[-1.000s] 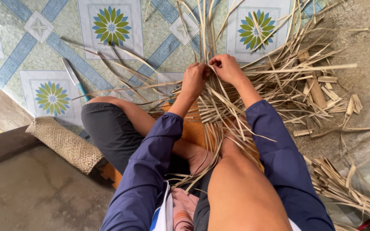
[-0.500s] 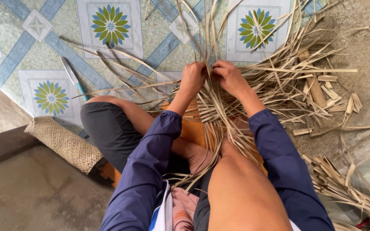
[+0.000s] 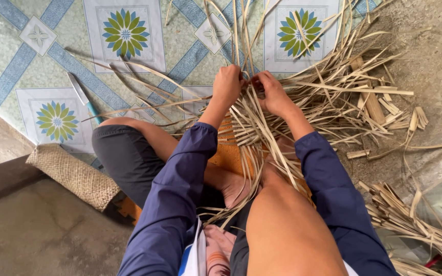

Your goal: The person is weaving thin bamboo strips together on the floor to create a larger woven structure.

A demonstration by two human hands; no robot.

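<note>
Hands meet at the middle of the view, over a fan of pale bamboo strips (image 3: 262,128) that spreads from the person's lap out across the floor. Left hand (image 3: 227,86) is clenched around a few upright strips at its far edge, knuckles toward the camera. Right hand (image 3: 271,92) sits just beside it, fingers curled and pinching strips at the same spot, so the two hands almost touch. Both arms wear dark blue sleeves (image 3: 180,194). Strips run from the grip toward the far edge and also back between the bare knees, lying over an orange mat (image 3: 228,156) under the legs.

To the right, on grey concrete, lies a loose heap of cut strips and short offcuts (image 3: 374,102), with another bundle (image 3: 410,220) near the right edge. To the left, on the patterned tile floor (image 3: 52,46), a knife (image 3: 84,97) with a teal handle rests well apart from the hands. Nearer on the left, a rolled woven mat (image 3: 72,176) lies against a concrete step.
</note>
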